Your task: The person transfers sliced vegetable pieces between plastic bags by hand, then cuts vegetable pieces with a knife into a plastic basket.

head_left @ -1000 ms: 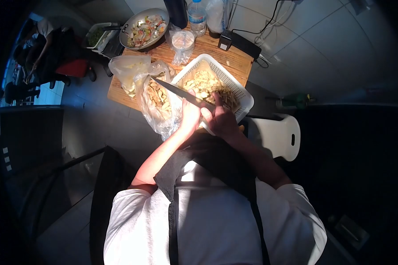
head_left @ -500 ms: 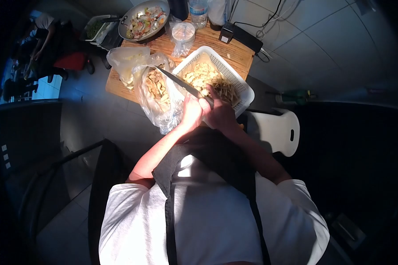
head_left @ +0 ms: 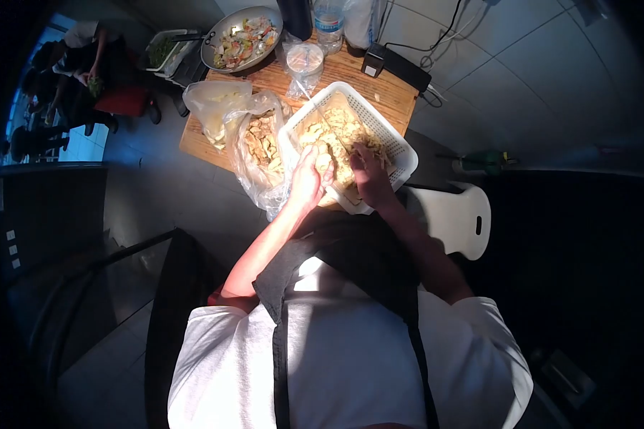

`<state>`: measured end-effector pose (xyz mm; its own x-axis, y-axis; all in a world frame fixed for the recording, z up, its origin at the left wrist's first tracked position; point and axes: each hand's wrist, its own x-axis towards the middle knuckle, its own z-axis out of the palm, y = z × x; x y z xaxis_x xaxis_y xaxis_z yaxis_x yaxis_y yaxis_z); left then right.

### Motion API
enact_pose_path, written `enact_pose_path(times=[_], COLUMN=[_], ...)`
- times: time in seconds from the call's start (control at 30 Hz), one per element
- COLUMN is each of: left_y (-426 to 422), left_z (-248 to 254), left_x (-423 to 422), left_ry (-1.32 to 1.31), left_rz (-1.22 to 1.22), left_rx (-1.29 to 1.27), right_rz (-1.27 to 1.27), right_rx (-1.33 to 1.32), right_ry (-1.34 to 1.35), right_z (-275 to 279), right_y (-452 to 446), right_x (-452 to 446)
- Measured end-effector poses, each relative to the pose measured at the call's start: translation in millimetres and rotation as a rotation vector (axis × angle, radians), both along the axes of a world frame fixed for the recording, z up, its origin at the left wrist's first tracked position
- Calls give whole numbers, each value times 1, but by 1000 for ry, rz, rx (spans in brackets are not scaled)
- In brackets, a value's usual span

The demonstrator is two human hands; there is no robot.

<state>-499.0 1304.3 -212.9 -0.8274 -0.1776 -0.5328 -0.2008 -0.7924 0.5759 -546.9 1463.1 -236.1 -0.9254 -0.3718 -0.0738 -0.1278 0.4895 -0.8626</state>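
Note:
My left hand [head_left: 312,174] is closed around a pale yellow piece of food [head_left: 323,159] over the left side of a white perforated basket [head_left: 401,146]. My right hand [head_left: 370,175] grips the knife, its handle hidden by my fingers. The thin knife blade [head_left: 323,114] points up and left across the basket, seen nearly edge-on. Pale chopped pieces [head_left: 341,123] fill the basket, with darker strips near my right hand. Left of the basket lies an open clear plastic bag [head_left: 240,161] of brownish peeled pieces [head_left: 262,143].
On the wooden table [head_left: 390,93] stand a pan of mixed food [head_left: 243,44], a wrapped cup [head_left: 304,61], a water bottle [head_left: 328,28] and a black adapter [head_left: 372,63]. A white stool [head_left: 451,218] is at the right. People [head_left: 82,57] are at the far left.
My hands have moved apart, and the knife has turned from lying flat across them to a steeper, edge-on angle. The piece in my left hand now shows.

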Motion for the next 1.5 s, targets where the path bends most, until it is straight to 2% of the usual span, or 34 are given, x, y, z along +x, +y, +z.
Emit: enact_pose_path(times=[0.1,0.2,0.3,0.37,0.47,0.57,0.67,0.77,0.87,0.9,1.0,1.03,1.07,1.1,1.13,1.2,1.23,1.33,1.43,1.5], left_y=[3,7,8,7,17,18,14,18,24,33,34,32,27,21,15,4,6,7,5,7], left_z=[6,-2,-3,-2,15,6,6,10,-22,-1,23,10,6,4,3,14,23,21,5,5], left_x=[-2,-3,-3,-2,-2,-2,4,8,12,10,21,22,20,16,12,6,3,1,3,4], left_ry=[-46,-50,-39,-7,-46,-35,48,7,79,24,50,104,85,69,53,120,132,141,65,32], left_rz=[5,5,-44,-95,34,105,-13,-22,-82,-38,-245,-271,-206,-140,-72,-6,39,76,-11,175], left_rx=[-2,-58,-158,-228,-214,-280,-242,-288,-333,-334,-135,-97,-46,6,60,94,38,17,-17,-24], right_rz=[33,87,119,142,164,160,153,125,122,126,76,47,18,10,1,16,42,86,137,107], right_rx=[-20,20,11,19,34,61,121,100,18,-12,-3,-49,-96,-65,-32,194,117,135,172,214], right_ry=[-113,-91,159,164,204,193,199,259,321,339,-152,-31,90,127,163,62,211,303,298,238], right_z=[27,52,47,50,46,54,56,44,36,34,40,22,-8,-10,4,38,31,29,27,42], right_y=[-2,-5,-9,-8,-7,-7,-9,-12,-13,-14,-15,-14,-13,-11,-11,1,3,0,-3,-6], right_x=[8,13,17,16,19,22,22,23,18,14,-14,-21,-26,-27,-27,-13,-9,-2,5,10])
